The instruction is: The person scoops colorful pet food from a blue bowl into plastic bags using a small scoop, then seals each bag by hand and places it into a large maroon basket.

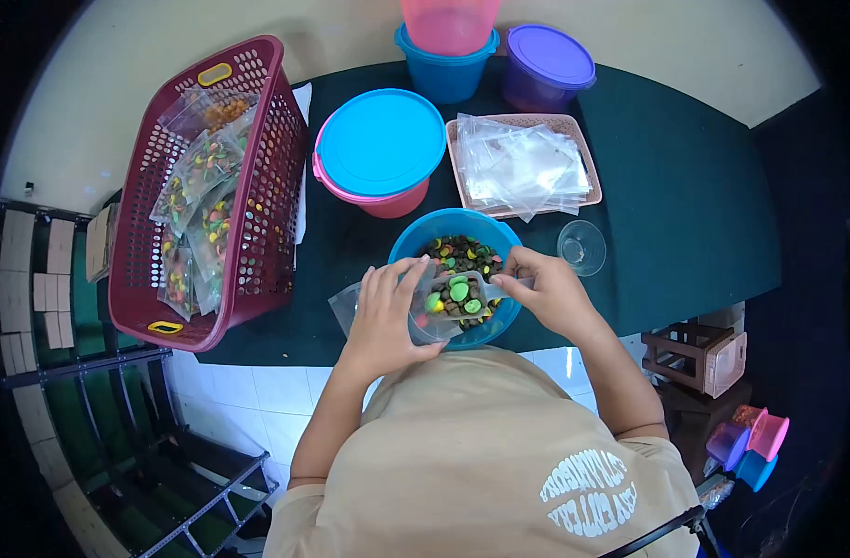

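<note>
My left hand (385, 313) is closed round a clear plastic bag (345, 310), its mouth held open over the blue tub (408, 240). In my right hand (548, 290) is the handle of a clear scoop (492, 290), its front end at the bag's mouth. Green, yellow and brown pieces (458, 292) fill the scoop. Below both hands, the tub holds more small brown, yellow, green and pink pieces (464, 253). How far the scoop reaches into the bag is hard to make out.
A maroon basket (268, 200) with filled bags stands left. Behind the tub are a pink bucket with blue lid (382, 141), a tray (592, 191) of flat clear bags (522, 166), and purple (548, 70) and blue (448, 76) tubs. A clear cup (581, 248) stands right.
</note>
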`<state>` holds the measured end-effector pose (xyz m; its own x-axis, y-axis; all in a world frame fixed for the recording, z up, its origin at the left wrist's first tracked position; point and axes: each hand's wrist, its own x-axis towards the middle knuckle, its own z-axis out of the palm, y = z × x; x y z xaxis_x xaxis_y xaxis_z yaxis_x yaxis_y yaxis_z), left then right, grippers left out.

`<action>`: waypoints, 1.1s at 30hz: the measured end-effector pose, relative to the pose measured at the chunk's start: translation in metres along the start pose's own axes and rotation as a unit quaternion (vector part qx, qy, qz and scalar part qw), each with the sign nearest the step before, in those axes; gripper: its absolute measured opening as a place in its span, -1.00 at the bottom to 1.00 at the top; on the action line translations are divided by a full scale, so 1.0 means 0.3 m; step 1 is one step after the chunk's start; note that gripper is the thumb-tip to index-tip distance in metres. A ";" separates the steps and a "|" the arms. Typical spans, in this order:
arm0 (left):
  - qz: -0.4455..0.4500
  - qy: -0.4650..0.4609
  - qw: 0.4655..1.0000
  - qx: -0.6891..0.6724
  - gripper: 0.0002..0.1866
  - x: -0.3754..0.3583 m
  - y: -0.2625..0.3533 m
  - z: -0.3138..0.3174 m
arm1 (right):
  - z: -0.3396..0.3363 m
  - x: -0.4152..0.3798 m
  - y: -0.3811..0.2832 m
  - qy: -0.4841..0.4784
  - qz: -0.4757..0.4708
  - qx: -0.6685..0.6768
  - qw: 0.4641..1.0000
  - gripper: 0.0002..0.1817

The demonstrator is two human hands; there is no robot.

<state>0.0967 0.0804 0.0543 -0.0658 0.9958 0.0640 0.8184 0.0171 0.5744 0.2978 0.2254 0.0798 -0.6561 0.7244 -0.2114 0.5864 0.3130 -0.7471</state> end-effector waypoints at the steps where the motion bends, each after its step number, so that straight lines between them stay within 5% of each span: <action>1: 0.003 -0.001 1.000 -0.008 0.14 0.001 0.000 0.001 | 0.003 -0.002 -0.002 -0.001 -0.002 0.013 1.000 -0.76; 5: 0.022 -0.003 1.000 0.005 0.14 0.005 0.002 0.001 | 0.023 0.003 -0.029 0.008 -0.044 -0.020 0.999 -0.77; 9: 0.022 -0.019 0.982 -0.185 0.14 0.017 -0.015 0.013 | -0.002 0.007 -0.151 0.007 -0.204 -0.188 0.961 -0.79; 11: 0.015 -0.024 0.963 -0.270 0.14 0.025 -0.044 0.004 | -0.050 0.025 -0.209 -0.005 -0.412 -0.198 0.889 -0.82; 13: 0.012 -0.064 0.894 -0.443 0.18 0.040 -0.080 -0.022 | -0.110 0.012 -0.285 -0.021 -0.392 -0.198 0.898 -0.81; 15: 0.021 -0.094 0.894 -0.438 0.23 0.056 -0.085 -0.070 | -0.128 0.020 -0.314 0.014 -0.394 -0.150 0.907 -0.76; 19: 0.003 -0.140 0.810 -0.569 0.29 0.056 -0.107 -0.101 | -0.102 0.024 -0.352 0.080 -0.355 -0.060 0.930 -0.73; 24: 0.009 -0.139 0.722 -0.677 0.30 0.037 -0.124 -0.104 | 0.033 0.026 -0.326 -0.025 -0.350 -0.065 0.934 -0.74; 27: -0.020 -0.157 0.746 -0.648 0.30 0.018 -0.135 -0.124 | 0.034 0.024 -0.312 -0.070 -0.361 -0.062 0.928 -0.77; 29: 0.014 -0.138 0.740 -0.658 0.29 0.019 -0.161 -0.093 | -0.025 0.018 -0.311 0.054 -0.340 -0.004 0.939 -0.78; 31: 0.022 -0.134 0.731 -0.669 0.25 0.028 -0.149 -0.092 | -0.031 0.017 -0.316 0.052 -0.326 0.034 0.943 -0.78; 33: 0.048 -0.144 0.753 -0.641 0.20 0.048 -0.135 -0.102 | 0.000 0.019 -0.334 -0.052 -0.317 -0.035 0.946 -0.78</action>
<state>0.0450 0.0912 0.0569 0.2359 0.9684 0.0813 -0.4228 0.0269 0.9058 0.2354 0.1981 0.1534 -0.9280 0.3131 0.2020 0.0862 0.7078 -0.7011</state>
